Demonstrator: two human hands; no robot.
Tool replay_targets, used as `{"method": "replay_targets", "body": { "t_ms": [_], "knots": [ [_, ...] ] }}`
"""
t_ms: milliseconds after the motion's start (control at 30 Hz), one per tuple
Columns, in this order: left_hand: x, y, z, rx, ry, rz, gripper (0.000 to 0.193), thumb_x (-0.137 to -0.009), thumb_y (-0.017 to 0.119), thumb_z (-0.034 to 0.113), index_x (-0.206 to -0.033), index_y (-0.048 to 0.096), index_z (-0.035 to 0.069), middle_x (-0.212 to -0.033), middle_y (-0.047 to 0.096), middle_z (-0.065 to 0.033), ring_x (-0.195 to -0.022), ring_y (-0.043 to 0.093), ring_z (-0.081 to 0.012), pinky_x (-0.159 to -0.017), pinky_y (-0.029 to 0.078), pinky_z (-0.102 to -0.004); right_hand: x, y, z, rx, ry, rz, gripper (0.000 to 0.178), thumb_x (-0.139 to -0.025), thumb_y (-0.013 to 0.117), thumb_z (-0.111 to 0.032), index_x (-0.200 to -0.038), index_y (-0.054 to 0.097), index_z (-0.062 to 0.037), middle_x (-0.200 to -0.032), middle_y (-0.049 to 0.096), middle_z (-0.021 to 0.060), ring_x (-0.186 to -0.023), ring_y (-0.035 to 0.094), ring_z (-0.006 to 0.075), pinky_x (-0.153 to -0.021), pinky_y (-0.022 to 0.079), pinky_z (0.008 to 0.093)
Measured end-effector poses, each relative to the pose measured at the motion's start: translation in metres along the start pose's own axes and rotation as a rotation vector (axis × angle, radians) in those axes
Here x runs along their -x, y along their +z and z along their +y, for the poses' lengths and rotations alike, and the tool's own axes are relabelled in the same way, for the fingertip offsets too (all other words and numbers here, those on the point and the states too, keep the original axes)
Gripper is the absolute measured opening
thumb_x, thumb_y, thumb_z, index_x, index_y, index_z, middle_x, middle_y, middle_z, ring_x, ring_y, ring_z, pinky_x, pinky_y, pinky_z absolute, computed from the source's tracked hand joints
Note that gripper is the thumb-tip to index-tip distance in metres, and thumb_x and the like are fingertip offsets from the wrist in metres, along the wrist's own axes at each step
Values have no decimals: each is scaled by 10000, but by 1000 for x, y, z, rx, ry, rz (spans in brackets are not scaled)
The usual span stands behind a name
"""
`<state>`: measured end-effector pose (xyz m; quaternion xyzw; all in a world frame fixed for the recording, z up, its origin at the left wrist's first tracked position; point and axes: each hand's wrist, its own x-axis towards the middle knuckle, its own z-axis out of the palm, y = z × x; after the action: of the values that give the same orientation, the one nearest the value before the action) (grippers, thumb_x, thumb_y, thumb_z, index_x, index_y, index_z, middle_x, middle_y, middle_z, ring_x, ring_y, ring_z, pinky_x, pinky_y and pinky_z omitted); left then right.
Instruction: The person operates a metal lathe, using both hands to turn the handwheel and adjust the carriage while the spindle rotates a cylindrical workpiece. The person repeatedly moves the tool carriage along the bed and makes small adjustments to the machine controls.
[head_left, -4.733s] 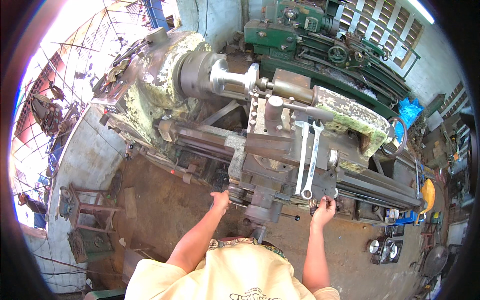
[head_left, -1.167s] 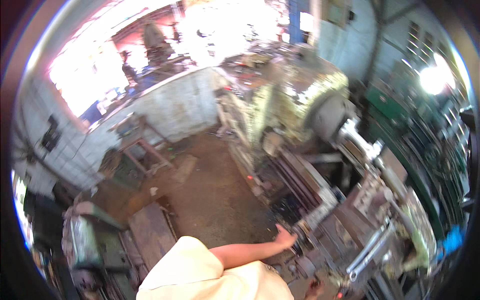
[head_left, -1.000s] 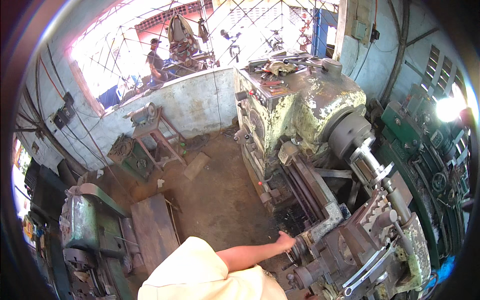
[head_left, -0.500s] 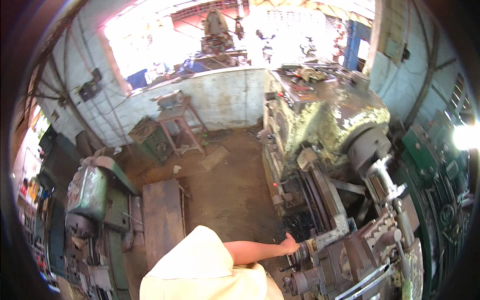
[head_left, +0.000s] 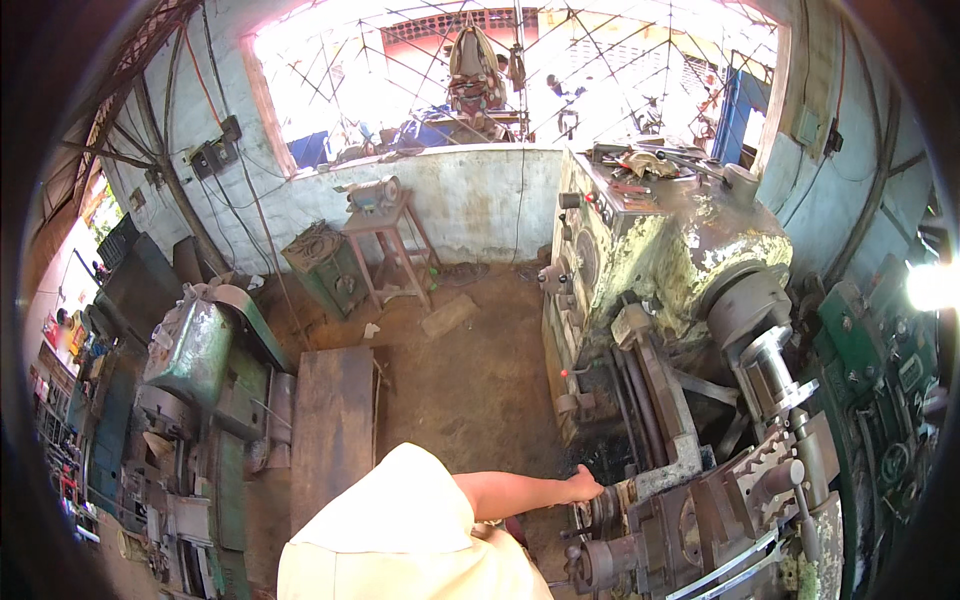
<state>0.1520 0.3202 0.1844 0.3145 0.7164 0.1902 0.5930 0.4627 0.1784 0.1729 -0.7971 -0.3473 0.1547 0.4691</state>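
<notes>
My left arm, in a cream sleeve, reaches to the right across the lower middle of the view. My left hand (head_left: 582,487) is closed on the rim of a dark handwheel (head_left: 604,508) on the lathe's carriage; the fingertips are partly hidden. Just nearer to me sits a smaller round knob (head_left: 596,562) with a handle. To the right, a tool post with a lever (head_left: 790,480) stands on the carriage. A shiny stepped metal workpiece (head_left: 772,362) sticks out of the dark chuck (head_left: 745,300). My right hand does not show.
The lathe's worn yellow-green headstock (head_left: 640,235) carries loose tools (head_left: 650,165) on top. A second green lathe (head_left: 190,350) stands at left, beside a brown wooden board (head_left: 332,430). Farther back are a small stool (head_left: 385,235) with a motor and a green box (head_left: 325,275).
The whole view has shifted, so the room sits slightly farther right and lower and looks sharper. My left hand stays on the handwheel, almost unmoved.
</notes>
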Motion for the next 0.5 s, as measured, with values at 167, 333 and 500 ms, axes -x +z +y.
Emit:
{"method": "replay_targets", "body": {
  "t_ms": [167, 333, 500],
  "knots": [
    [3, 0, -8, -30, 61, 39, 1059, -914, 563, 434, -1477, -149, -111, -681, 604, -135, -497, 556, -237, -474, 454, -379, -1, -15, -3, 37, -81, 74, 561, -833, 714, -361, -1194, 436, -35, -1117, 599, 214, -1003, 616, 337, -891, 438, 444],
    [3, 7, -16, -194, 135, 125, 1070, -915, 561, 487, -1477, -108, -131, -714, 645, -180, -540, 607, -273, -538, 498, -384, -4, -29, -9, 74, -192, 132, 522, -828, 716, -354, -1147, 469, -23, -1077, 612, 214, -972, 624, 342, -868, 449, 446],
    [13, 6, -17, -223, 171, 79, 1071, -933, 509, 544, -1468, -117, -141, -795, 673, -221, -576, 637, -308, -570, 521, -396, -7, -40, -13, 117, -234, 199, 486, -824, 719, -348, -1099, 502, -11, -1036, 625, 215, -942, 632, 347, -845, 460, 447]
  ]
}}
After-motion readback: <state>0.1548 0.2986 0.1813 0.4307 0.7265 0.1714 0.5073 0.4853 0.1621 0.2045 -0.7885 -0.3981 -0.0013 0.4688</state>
